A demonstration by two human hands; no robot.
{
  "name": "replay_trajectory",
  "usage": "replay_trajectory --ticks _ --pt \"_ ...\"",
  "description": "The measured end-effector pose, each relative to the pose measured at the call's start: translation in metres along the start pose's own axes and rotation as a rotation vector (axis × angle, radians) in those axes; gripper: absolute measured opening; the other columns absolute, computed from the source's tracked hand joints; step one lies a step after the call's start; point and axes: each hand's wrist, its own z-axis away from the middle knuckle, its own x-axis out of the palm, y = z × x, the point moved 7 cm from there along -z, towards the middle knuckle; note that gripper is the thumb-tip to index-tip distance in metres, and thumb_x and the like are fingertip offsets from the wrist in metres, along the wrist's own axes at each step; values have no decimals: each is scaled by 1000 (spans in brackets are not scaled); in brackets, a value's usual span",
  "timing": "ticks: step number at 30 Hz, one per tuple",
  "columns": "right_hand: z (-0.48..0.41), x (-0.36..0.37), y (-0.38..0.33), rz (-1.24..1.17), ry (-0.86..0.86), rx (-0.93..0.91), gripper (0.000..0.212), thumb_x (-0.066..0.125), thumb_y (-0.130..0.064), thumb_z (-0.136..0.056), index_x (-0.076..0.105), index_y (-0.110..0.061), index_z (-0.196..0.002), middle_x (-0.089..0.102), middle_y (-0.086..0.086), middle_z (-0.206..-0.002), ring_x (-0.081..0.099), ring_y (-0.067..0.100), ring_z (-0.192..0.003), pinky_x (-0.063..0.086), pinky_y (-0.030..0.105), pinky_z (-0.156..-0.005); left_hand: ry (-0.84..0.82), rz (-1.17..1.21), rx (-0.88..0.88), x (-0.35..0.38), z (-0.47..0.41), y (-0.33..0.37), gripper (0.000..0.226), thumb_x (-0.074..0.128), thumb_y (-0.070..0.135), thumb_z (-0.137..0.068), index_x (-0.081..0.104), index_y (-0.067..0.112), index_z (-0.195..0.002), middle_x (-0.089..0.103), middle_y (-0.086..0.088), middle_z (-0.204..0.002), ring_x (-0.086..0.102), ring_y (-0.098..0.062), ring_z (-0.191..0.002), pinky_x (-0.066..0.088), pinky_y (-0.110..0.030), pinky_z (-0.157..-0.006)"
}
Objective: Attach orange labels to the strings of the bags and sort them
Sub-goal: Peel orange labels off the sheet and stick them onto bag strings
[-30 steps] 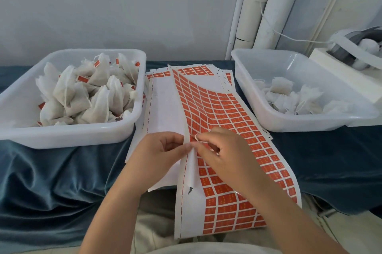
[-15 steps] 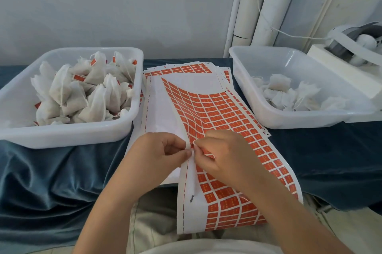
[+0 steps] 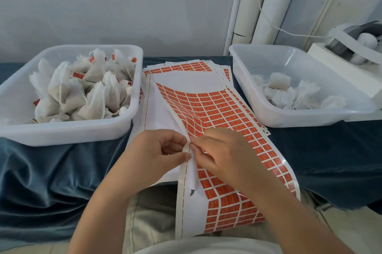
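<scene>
Step in hand: an orange label is judged to be in the course of being peeled from the label sheet [image 3: 223, 109]; no bag is held.
Left hand [image 3: 157, 150]: the sheet's white left edge is pinched between thumb and forefinger, the other fingers curled.
Right hand [image 3: 223, 154]: the fingertips are closed on the same edge, touching the left hand's; whether a label has been lifted is too small to tell.
Label sheet: draped over the bench [image 3: 330, 150] edge towards the lap, its left part stripped bare.
Labelled bags [image 3: 68, 88]: piled in the left tub [image 3: 68, 134], just left of the sheet.
Unlabelled bags [image 3: 289, 94]: a few in the right tub [image 3: 310, 119], right of the sheet.
Next move: a label must be freed cleanly, then a bag fetched from right of the sheet and its string laid into the label.
</scene>
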Motion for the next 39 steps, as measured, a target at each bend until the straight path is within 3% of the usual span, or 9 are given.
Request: replay_trajectory --ticks 8,15,19,21,23,25,28,34,39 --pt "0 0 10 -27 49 82 23 65 -29 -100 82 -15 -102 74 -5 -84 63 5 -72 45 10 -75 9 0 6 -1 0 -4 13 83 33 -87 76 44 -92 77 25 -84 74 2 -82 56 -7 -69" --pt "7 4 47 -499 29 644 16 60 -49 -90 73 -49 -81 71 -29 -78 67 -6 -89 49 4 -71 14 -29 -75 -4 -5 -16 12 70 42 -95 76 49 -87 76 24 -87 72 2 -83 53 -16 -74" --pt "15 5 60 -677 96 856 16 62 -52 -90 72 -62 -83 75 -21 -80 70 4 -83 60 25 -64 107 -183 -212 -12 -12 -38 17 67 42 -97 74 42 -82 73 22 -78 70 -3 -76 55 -24 -74" --pt "20 7 64 -739 144 929 20 66 -44 -97 74 -59 -86 75 -18 -79 72 4 -80 63 31 -70 162 -382 -272 -15 -13 -45 6 67 45 -98 66 40 -101 70 20 -89 68 -6 -83 58 -30 -83" --pt "22 8 64 -817 179 971 20 67 -42 -99 75 -57 -88 76 -18 -79 73 -1 -76 62 28 -68 302 -528 -209 -15 -11 -34 34 64 51 -98 54 39 -129 63 21 -108 62 -4 -90 56 -32 -86" --pt "22 9 60 -891 192 1006 17 66 -45 -99 74 -58 -91 77 -21 -84 74 -4 -80 61 21 -63 360 -400 -108 -9 -10 -16 39 52 64 -98 57 41 -130 64 25 -103 64 -1 -83 56 -27 -81" --pt "22 10 55 -888 200 1003 14 66 -47 -99 74 -57 -93 76 -19 -83 72 -6 -77 53 11 -56 149 108 -140 24 -12 -5 50 43 80 -83 73 43 -98 74 31 -92 69 9 -88 55 -23 -76" --pt "21 16 47 -977 147 957 17 64 -44 -101 79 -46 -93 67 -9 -67 60 5 -58 51 14 -57 71 1030 -374 59 -5 -7 20 74 42 -90 85 27 -97 81 -5 -106 75 -10 -77 58 -21 -63" --pt "15 21 47 -1115 -2 901 30 51 -33 -110 70 -51 -124 52 -1 -72 50 12 -67 51 32 -78 260 1018 -295 41 -8 -19 21 77 43 -85 84 27 -97 81 -5 -105 73 -11 -83 56 -24 -69"
